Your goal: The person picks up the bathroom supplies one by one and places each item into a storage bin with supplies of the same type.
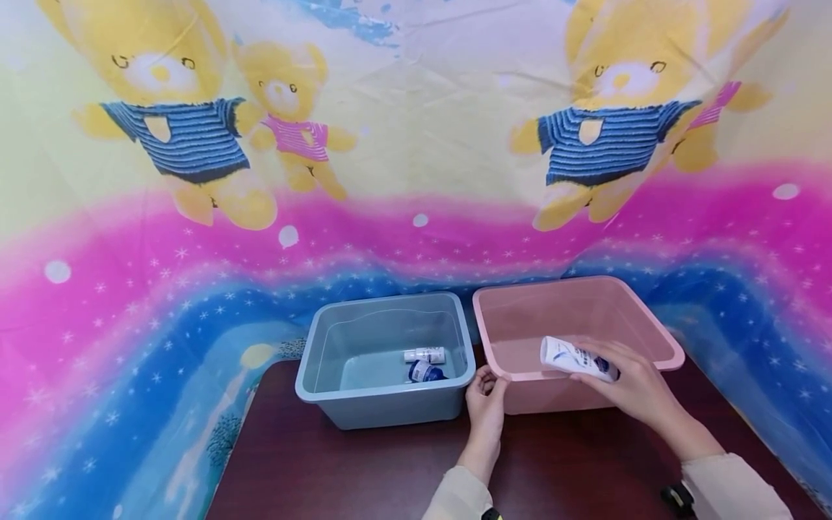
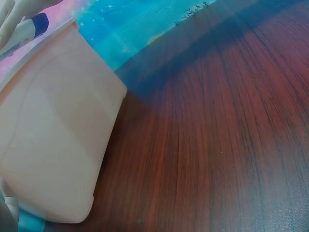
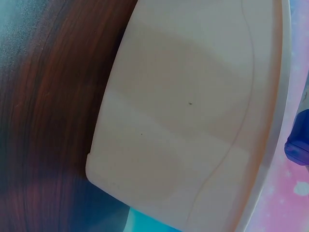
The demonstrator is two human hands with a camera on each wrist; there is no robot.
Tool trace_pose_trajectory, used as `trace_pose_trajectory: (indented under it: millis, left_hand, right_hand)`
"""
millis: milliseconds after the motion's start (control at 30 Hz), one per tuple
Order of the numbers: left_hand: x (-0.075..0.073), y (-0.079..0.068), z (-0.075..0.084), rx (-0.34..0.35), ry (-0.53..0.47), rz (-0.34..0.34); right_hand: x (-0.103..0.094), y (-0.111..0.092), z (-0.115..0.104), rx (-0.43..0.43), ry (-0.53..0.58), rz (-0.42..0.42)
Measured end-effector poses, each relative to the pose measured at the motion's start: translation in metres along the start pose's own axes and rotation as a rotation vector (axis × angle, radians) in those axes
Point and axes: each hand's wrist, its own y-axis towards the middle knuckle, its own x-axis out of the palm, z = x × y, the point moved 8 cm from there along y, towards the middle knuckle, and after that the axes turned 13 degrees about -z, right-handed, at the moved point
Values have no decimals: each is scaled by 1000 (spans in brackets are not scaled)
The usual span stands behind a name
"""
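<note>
A white bottle with a dark blue cap (image 1: 572,357) is in my right hand (image 1: 627,379), held tilted above the near side of the pink plastic bin (image 1: 565,393). The fingers of that hand wrap round the bottle. My left hand (image 1: 486,412) grips the pink bin's near left corner at the rim, with curled fingers. In the left wrist view the bottle's blue cap (image 2: 40,25) shows above the bin's rim, and only a bit of my left hand (image 2: 7,210) enters at the edge. The right wrist view shows the cap (image 3: 299,137) but not the hand.
Left of the pink bin stands a grey-blue bin (image 1: 390,408). Inside it lie a small white bottle (image 1: 425,354) and a dark blue bottle (image 1: 425,371). Both bins stand on a dark red-brown wooden table (image 1: 286,448), before a printed cloth backdrop (image 1: 416,144).
</note>
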Motion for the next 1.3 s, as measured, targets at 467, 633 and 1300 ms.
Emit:
trace_pose_trajectory:
  millis: [467, 633, 1300]
  left_hand:
    - [0, 0, 0, 17, -2, 14]
    - [0, 0, 1, 14, -3, 21]
    - [0, -1, 1, 4, -14, 22]
  right_hand:
    - [3, 6, 6, 49, 13, -30]
    - [3, 9, 8, 39, 17, -39]
    - [8, 22, 24, 27, -15, -73]
